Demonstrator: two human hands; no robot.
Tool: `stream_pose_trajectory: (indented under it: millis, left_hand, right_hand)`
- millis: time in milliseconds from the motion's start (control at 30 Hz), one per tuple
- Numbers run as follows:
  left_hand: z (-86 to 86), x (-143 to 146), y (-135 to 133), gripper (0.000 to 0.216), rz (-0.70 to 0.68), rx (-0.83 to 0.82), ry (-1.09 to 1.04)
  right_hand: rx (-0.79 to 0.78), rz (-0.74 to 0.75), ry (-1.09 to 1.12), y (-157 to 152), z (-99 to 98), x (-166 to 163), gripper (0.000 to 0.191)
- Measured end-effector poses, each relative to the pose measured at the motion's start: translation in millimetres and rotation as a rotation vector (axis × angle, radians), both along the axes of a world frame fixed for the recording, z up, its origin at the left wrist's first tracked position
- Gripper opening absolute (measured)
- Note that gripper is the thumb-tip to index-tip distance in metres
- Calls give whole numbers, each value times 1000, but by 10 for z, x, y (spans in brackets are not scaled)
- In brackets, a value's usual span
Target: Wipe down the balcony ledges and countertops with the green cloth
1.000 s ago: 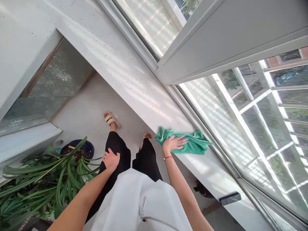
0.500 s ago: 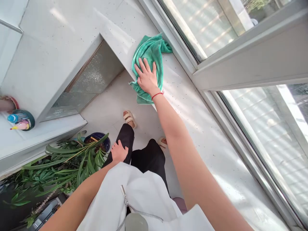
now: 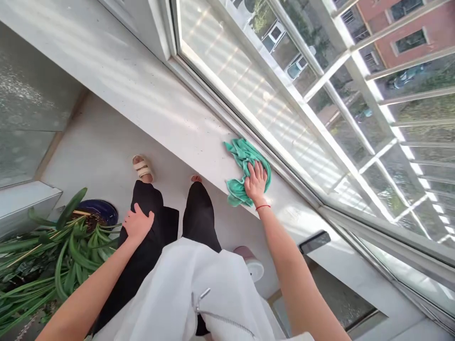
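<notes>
My right hand lies flat on a crumpled green cloth, pressing it against the white window ledge. Its fingers are stretched out and slightly apart, and a red string circles the wrist. Part of the cloth bunches out beyond the fingers, close to the window frame, while another fold reaches the ledge's inner edge. Open and holding nothing, my left hand rests with spread fingers on the black trousers over my left leg.
A dark phone-like object lies on the ledge beside my right forearm. Below the ledge is a pinkish round container. A long-leaved plant in a blue pot stands at lower left. Glass and white bars line the right.
The view has turned and shifted along the ledge. My right hand and the green cloth have moved along it, farther from the corner. My left hand stays on my leg.
</notes>
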State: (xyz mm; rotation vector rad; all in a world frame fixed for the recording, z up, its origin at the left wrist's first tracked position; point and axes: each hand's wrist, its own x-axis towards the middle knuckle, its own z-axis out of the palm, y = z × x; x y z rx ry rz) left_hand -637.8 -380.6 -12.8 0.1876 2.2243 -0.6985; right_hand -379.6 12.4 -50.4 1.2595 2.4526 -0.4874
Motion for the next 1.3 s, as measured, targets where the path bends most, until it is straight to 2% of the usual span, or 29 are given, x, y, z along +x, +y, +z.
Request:
stream_pose_trajectory:
  millis: [67, 133, 233, 333, 433, 533, 600, 667, 733, 767, 833, 900, 1000, 1200, 1300]
  left_hand:
    - [128, 127, 13, 82, -47, 58, -114]
    - [208, 313, 34, 81, -50, 106, -234]
    - [209, 709, 48, 83, 15, 57, -382]
    - [160, 1123, -62, 87, 46, -40, -470]
    - [154, 1422, -341, 83, 43, -13, -497]
    - [173, 1625, -664, 79, 84, 6, -521]
    - [169, 1753, -814, 77, 107, -12, -530]
    - [145, 1886, -894, 77, 96, -31, -510]
    - [110, 2019, -928, 77, 82, -34, -488]
    - [92, 2086, -939, 78, 84, -33, -485]
    - [62, 2231, -964, 78, 99, -31, -485]
    - [43, 2412, -992, 79, 109, -31, -481]
    - [33, 2778, -1010, 80, 94, -42, -452]
    - [-17, 3584, -937, 78, -10, -25, -302]
    - [-86, 3846, -913, 77, -35, -48, -247]
  right_hand:
    - [15, -183, -34, -5, 37, 678, 68]
    - [90, -461, -19, -84, 75, 1164, 68]
    - [293, -879, -24, -271, 66, 1450, 74]
    - [424, -1115, -70, -468, -99, 1181, 77]
    - [421, -1148, -47, -732, -373, 418, 78]
    - [328, -934, 102, -1080, -552, -699, 79]
    - [236, -654, 235, -1248, -546, -1487, 78]
    - [124, -312, 328, -1273, -453, -2162, 76]
    - [-1, 36, 364, -1142, -322, -2616, 75]
    - [-59, 196, 364, -1033, -259, -2739, 75]
    - [-140, 433, 348, -772, -162, -2755, 74]
    - [-149, 514, 337, -514, -117, -2460, 71]
    - [-77, 428, 315, -215, -120, -1488, 69]
    - [12, 183, 151, 121, -101, 1430, 70]
    - [47, -79, 65, 164, -64, 2714, 68]
